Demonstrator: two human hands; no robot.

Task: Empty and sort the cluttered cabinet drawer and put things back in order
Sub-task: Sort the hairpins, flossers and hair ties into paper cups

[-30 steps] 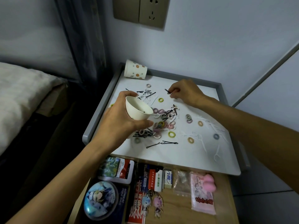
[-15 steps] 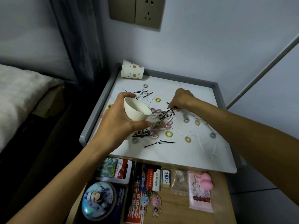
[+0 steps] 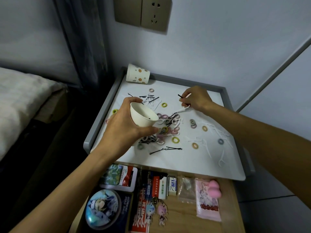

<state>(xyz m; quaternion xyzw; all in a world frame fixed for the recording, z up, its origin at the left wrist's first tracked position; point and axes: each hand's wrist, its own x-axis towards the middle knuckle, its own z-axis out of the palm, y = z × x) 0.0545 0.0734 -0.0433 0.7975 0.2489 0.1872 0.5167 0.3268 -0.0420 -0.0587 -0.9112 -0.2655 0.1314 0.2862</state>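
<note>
My left hand (image 3: 124, 125) grips a white paper cup (image 3: 143, 116), tilted with its mouth toward the right, above the white cabinet top (image 3: 185, 162). My right hand (image 3: 196, 98) pinches a black hairpin (image 3: 180, 96) at the far middle of the top, and a white floss pick (image 3: 182, 109) hangs from its fingers too. Below the cup lies a heap of hair ties (image 3: 170, 128), small coloured rings mixed with black pins. Two long black hairpins (image 3: 165, 149) lie nearer the front edge. The open drawer (image 3: 181, 216) shows below.
A spotted paper cup (image 3: 138, 76) lies on its side at the back left corner. White floss picks (image 3: 217, 140) spread over the right side. The drawer holds a round tin (image 3: 102, 209), card packs, erasers, keychains and a pink pouch (image 3: 207, 199). A bed stands at left.
My right hand dipped to the heap in the middle, then moved back up and right with a hairpin and floss pick pinched. The left hand has kept the cup nearly still.
</note>
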